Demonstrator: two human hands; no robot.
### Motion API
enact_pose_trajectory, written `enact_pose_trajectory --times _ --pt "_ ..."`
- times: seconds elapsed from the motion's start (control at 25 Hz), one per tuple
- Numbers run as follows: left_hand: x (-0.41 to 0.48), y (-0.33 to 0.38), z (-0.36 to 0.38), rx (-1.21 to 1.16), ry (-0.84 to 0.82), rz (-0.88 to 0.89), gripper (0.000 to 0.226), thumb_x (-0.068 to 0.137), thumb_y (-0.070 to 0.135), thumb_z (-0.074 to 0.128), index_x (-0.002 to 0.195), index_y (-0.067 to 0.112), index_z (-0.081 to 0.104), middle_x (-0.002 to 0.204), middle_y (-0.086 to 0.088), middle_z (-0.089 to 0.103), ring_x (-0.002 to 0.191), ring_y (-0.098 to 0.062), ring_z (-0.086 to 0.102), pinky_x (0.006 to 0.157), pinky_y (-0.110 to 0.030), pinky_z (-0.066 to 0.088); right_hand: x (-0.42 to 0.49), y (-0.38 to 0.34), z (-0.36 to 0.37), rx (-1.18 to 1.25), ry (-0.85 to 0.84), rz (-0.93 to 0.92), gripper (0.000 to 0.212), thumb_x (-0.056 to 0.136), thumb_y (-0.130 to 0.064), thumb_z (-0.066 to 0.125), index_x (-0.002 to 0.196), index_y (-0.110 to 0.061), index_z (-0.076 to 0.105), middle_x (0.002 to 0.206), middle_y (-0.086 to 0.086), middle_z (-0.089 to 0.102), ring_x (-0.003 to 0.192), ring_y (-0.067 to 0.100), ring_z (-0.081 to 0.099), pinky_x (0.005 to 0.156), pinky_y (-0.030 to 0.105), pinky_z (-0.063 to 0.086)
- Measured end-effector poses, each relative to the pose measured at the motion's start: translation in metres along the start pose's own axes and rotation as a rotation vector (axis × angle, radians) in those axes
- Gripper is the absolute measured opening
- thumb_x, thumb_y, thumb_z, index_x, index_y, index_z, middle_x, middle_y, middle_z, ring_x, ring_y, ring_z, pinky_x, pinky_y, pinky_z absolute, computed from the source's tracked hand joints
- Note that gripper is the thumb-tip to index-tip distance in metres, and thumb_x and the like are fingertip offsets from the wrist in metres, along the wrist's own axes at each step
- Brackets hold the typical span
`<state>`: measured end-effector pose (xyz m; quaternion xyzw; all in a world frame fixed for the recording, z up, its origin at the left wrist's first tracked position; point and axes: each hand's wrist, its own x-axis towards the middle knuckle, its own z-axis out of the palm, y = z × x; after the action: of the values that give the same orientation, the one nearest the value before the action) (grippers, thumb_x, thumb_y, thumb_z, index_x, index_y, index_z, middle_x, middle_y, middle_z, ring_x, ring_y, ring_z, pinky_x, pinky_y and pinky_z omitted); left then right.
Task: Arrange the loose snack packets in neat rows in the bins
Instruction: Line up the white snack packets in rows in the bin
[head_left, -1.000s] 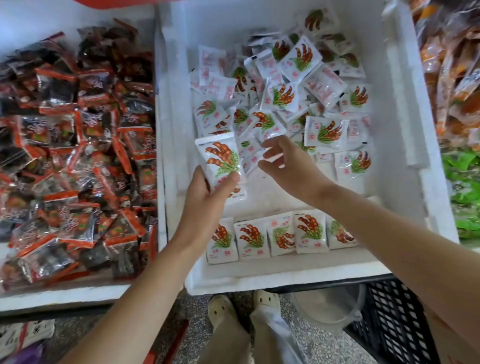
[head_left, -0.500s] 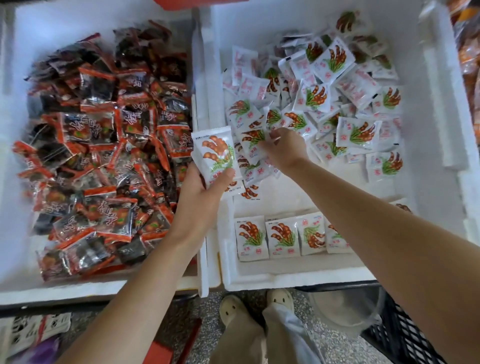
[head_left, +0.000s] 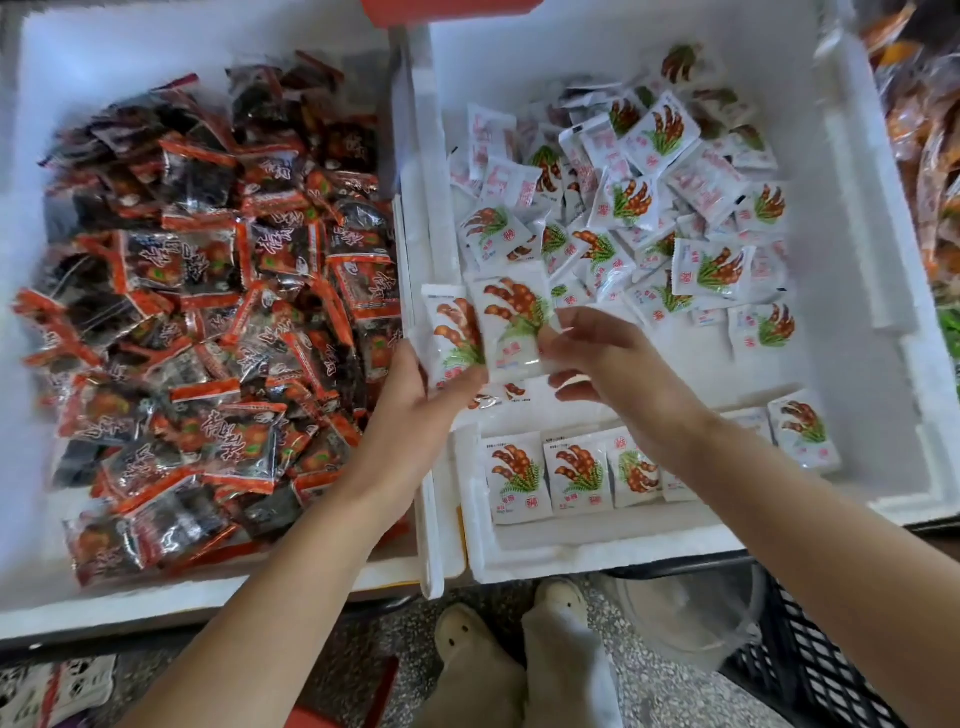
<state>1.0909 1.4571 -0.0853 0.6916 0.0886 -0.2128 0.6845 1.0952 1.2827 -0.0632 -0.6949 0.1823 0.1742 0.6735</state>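
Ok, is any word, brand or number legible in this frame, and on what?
No text can be quoted with confidence.
White plastic snack packets: a red square seal and a small printed line, both too small and blurred to read.
Red-and-black plastic snack packets: large white brush-style characters, too blurred to read.

Our bare left forearm (head_left: 291, 587) extends from the lower left; our left hand (head_left: 410, 415) grips the lower part of a white plastic snack packet printed with orange-brown pods and green leaves (head_left: 451, 332), thumb across its front. Our bare right forearm (head_left: 779, 519) stretches in from the lower right, and our right hand (head_left: 618, 374) pinches a second matching white packet (head_left: 511, 322), fingers curled. The hands sit close, packets overlapping.
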Motion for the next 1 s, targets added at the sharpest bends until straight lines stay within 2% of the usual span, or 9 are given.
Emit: enact_pose_trajectory --times 0.12,0.24,0.36,0.44,0.52,0.6,0.72,0.84,1.0 --pt "-0.004 -0.003 0.003 -0.067 -0.121 -0.012 0.042 0.089 0.015 0.066 0.125 0.03 0.05 0.12 0.006 0.069 0.114 -0.013 0.064 0.101 -0.041 0.046 -0.001 0.009 0.01 -0.04 -0.017 0.0 0.014 0.098 -0.013 0.046 0.091 -0.011 0.058 0.093 0.007 0.063 0.079 0.008 0.064 0.067 0.014 0.054" --pt "-0.006 -0.005 0.005 -0.064 -0.169 -0.076 0.054 0.073 0.02 0.07 0.122 0.028 0.049 0.118 0.001 0.069 0.112 -0.016 0.065 0.101 -0.045 0.047 -0.003 0.015 0.008 -0.035 -0.003 -0.013 0.013 0.098 -0.012 0.046 0.1 -0.005 0.057 0.095 0.011 0.065 0.083 0.015 0.066 0.072 0.02 0.057" --pt "-0.009 -0.007 0.012 -0.001 -0.158 -0.09 0.065 0.072 0.037 0.079 0.126 0.026 0.045 0.121 0.008 0.067 0.114 -0.007 0.062 0.096 -0.028 0.048 -0.013 0.02 0.008 -0.292 0.015 -0.149 0.015 0.095 -0.016 0.052 0.104 -0.021 0.063 0.093 -0.003 0.071 0.086 0.006 0.068 0.077 0.018 0.055" --pt "-0.01 -0.007 0.016 0.057 -0.054 -0.038 0.047 0.086 0.032 0.072 0.123 0.023 0.045 0.118 0.008 0.066 0.109 -0.003 0.063 0.085 -0.015 0.049 -0.017 0.021 0.012 -0.403 -0.014 -0.267 0.025 0.094 -0.018 0.054 0.116 -0.026 0.064 0.092 -0.014 0.069 0.087 -0.004 0.066 0.08 0.011 0.052" --pt "-0.008 -0.005 0.016 0.068 0.038 0.016 0.029 0.092 0.022 0.062 0.117 0.025 0.047 0.115 0.008 0.066 0.103 0.0 0.064 0.082 -0.014 0.049 -0.016 0.023 0.013 -0.374 -0.044 -0.299 0.03 0.096 -0.019 0.052 0.123 -0.024 0.061 0.101 -0.014 0.069 0.094 -0.003 0.064 0.084 0.014 0.051" --pt "-0.004 0.0 0.013 0.06 0.072 0.047 0.029 0.094 0.017 0.059 0.119 0.025 0.047 0.112 0.01 0.065 0.096 0.007 0.064 0.077 -0.009 0.048 -0.004 0.023 0.006 -0.36 0.012 -0.291 0.032 0.097 -0.019 0.048 0.127 -0.023 0.056 0.113 -0.01 0.066 0.098 0.0 0.061 0.087 0.015 0.05" --pt "0.003 0.008 0.007 0.069 0.083 0.061 0.032 0.095 0.013 0.057 0.124 0.018 0.046 0.108 0.011 0.063 0.086 0.014 0.062 0.07 -0.003 0.045 0.028 0.033 -0.008 -0.501 0.164 -0.251 0.037 0.095 -0.022 0.053 0.131 -0.015 0.05 0.123 -0.001 0.058 0.103 0.005 0.054 0.083 0.006 0.044" --pt "0.011 0.011 0.008 0.092 0.113 0.079 0.028 0.095 0.014 0.058 0.12 0.019 0.047 0.105 0.011 0.063 0.084 0.015 0.061 0.07 -0.003 0.044 0.057 0.05 -0.008 -0.649 0.171 -0.162 0.047 0.09 -0.031 0.06 0.13 -0.011 0.045 0.123 0.005 0.053 0.104 0.014 0.053 0.084 0.018 0.04" --pt "0.015 0.012 0.012 0.087 0.119 0.069 0.027 0.095 0.014 0.058 0.117 0.023 0.047 0.105 0.013 0.062 0.084 0.016 0.061 0.07 -0.003 0.045 0.075 0.059 0.006 -0.542 0.224 -0.093 0.048 0.085 -0.028 0.068 0.122 -0.009 0.044 0.111 0.007 0.058 0.092 0.016 0.055 0.071 0.013 0.042"
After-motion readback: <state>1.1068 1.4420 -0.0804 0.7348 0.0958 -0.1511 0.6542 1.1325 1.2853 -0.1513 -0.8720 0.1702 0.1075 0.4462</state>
